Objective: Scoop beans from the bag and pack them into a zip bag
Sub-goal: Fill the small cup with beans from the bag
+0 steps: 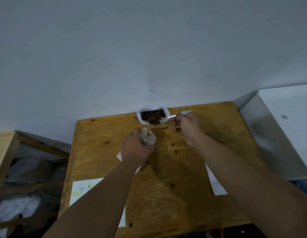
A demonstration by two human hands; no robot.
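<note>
An open white bag (pixel 142 121) full of dark brown beans (pixel 150 115) stands at the far edge of the wooden table (pixel 183 177), against the wall. My right hand (pixel 186 125) grips the handle of a clear plastic scoop (pixel 171 116) whose bowl is inside the bag, loaded with beans. My left hand (pixel 136 148) holds a small clear zip bag (pixel 148 137) upright with its mouth open, just in front of the bean bag. A few beans show inside the zip bag.
White paper sheets lie on the table at the near left (pixel 82 188) and the right (pixel 216 182). A white surface (pixel 285 127) stands to the right of the table, a wooden frame with grey bags (pixel 20 170) to the left.
</note>
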